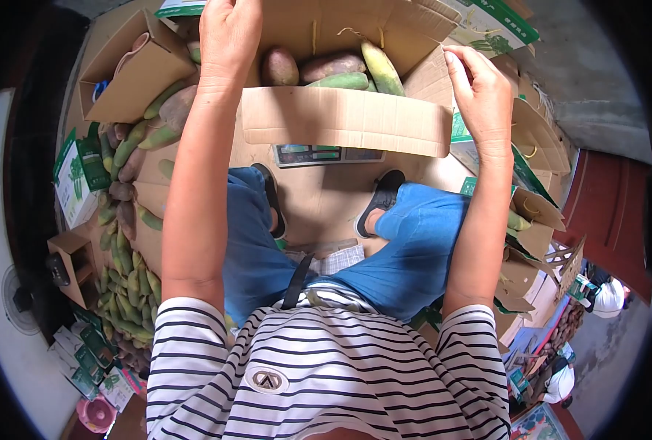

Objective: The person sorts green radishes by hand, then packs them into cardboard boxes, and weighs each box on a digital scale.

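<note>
An open cardboard box (355, 121) stands in front of me, its near flap folded outward. Inside lie a long yellow-green radish (381, 66), a dark purple-red one (280, 67), a dusky reddish one (329, 67) and a green one (343, 81). My right hand (481, 92) has thumb and fingers closed on the box's right corner. At the upper frame edge, my left hand (230, 37) is over the box's left side. Its fingertips are cut off, so its hold is hidden. Under the flap shows part of a digital scale (307, 155).
Several loose green and reddish radishes (131, 286) are heaped along the left. Another open carton (131, 81) stands at upper left, and more cartons (535, 198) line the right. My shoes (387, 198) are on the floor before the scale. Two people (608, 297) are at far right.
</note>
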Demonstrator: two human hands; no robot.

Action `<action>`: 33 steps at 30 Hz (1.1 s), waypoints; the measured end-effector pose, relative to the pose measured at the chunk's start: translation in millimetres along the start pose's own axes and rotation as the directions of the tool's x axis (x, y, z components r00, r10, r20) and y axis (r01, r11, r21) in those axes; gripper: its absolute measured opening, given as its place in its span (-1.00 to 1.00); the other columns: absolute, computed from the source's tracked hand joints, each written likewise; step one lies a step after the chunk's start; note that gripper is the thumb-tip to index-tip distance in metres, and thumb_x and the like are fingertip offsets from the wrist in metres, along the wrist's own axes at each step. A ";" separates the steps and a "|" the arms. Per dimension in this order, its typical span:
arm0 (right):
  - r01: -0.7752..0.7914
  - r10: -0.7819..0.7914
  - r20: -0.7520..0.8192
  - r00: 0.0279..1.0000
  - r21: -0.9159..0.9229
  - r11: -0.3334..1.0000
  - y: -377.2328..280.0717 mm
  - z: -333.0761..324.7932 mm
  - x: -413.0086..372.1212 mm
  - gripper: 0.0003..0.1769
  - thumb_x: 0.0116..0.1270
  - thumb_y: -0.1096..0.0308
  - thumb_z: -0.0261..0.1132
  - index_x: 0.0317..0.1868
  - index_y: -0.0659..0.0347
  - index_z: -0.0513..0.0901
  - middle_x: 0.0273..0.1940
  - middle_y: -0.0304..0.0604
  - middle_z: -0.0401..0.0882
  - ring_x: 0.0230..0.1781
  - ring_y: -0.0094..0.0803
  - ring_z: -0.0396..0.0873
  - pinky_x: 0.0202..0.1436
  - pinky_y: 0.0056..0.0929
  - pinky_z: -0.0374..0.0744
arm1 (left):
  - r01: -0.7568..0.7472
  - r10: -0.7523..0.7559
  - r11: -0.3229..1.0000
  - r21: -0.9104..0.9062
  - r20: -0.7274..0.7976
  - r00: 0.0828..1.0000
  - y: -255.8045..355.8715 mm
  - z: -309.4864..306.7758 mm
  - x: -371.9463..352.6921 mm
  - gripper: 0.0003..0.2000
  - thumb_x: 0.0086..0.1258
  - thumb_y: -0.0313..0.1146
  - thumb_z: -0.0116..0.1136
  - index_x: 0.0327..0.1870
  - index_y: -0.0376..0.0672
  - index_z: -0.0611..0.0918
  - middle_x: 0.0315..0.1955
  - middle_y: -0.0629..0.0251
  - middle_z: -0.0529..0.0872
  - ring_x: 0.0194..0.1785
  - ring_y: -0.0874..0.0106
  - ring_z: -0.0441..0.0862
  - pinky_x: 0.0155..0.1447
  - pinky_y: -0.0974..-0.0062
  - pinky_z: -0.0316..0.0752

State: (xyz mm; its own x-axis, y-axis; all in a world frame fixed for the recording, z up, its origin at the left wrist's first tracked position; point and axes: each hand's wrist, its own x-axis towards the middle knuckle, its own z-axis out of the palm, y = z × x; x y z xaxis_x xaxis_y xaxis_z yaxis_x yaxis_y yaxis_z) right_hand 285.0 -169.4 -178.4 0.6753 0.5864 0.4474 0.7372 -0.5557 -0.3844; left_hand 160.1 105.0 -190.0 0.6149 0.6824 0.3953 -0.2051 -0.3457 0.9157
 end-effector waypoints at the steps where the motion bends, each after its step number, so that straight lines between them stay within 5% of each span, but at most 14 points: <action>1: 0.003 -0.003 -0.001 1.000 -0.001 1.000 -0.3 0.0 0.2 -0.80 0.38 0.22 0.25 -0.14 0.12 0.69 -0.21 -0.14 0.71 -0.23 -0.15 0.67 -0.17 -0.31 0.59 | 0.007 -0.007 0.999 -0.038 -0.008 1.000 -1.5 -1.7 0.8 -0.60 0.57 -0.20 -0.01 0.20 -0.35 0.52 0.11 0.17 0.61 0.15 0.40 0.50 0.24 0.49 0.36; 9: 0.012 -0.012 -0.013 1.000 -0.004 1.000 2.1 1.2 0.6 -0.80 0.38 0.22 0.25 -0.14 0.12 0.70 -0.21 -0.14 0.71 -0.23 -0.15 0.67 -0.16 -0.31 0.60 | -0.070 0.058 0.979 -0.192 -0.069 0.996 -21.0 -16.2 2.9 -0.56 0.56 -0.12 -0.06 0.23 -0.30 0.53 0.18 0.16 0.58 0.19 0.35 0.49 0.28 0.37 0.33; 15: -0.007 0.007 -0.005 1.000 -0.006 1.000 4.2 1.2 -0.5 -0.79 0.38 0.20 0.25 -0.13 0.11 0.70 -0.20 -0.14 0.71 -0.22 -0.15 0.67 -0.16 -0.31 0.60 | 0.067 -0.098 0.988 -0.142 -0.221 0.970 2.4 -12.9 -2.3 -0.51 0.52 0.01 -0.04 0.20 -0.24 0.54 0.15 0.19 0.59 0.18 0.33 0.51 0.27 0.30 0.30; 33: -0.007 0.007 -0.004 1.000 -0.022 1.000 10.6 1.6 -2.0 -0.79 0.38 0.20 0.24 -0.14 0.10 0.70 -0.21 -0.16 0.71 -0.22 -0.16 0.67 -0.16 -0.30 0.60 | 0.113 -0.147 0.976 -0.184 -0.182 0.972 0.5 -6.3 -1.8 -0.51 0.54 0.05 -0.06 0.14 -0.22 0.57 0.06 0.24 0.64 0.11 0.41 0.54 0.24 0.32 0.32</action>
State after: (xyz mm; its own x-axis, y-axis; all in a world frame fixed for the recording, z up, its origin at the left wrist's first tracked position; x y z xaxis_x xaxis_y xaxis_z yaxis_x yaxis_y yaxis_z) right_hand 291.6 -175.5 -184.7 0.6800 0.5802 0.4483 0.7320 -0.5726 -0.3693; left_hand 154.1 107.6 -189.8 0.4897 0.8313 0.2631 -0.2710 -0.1417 0.9521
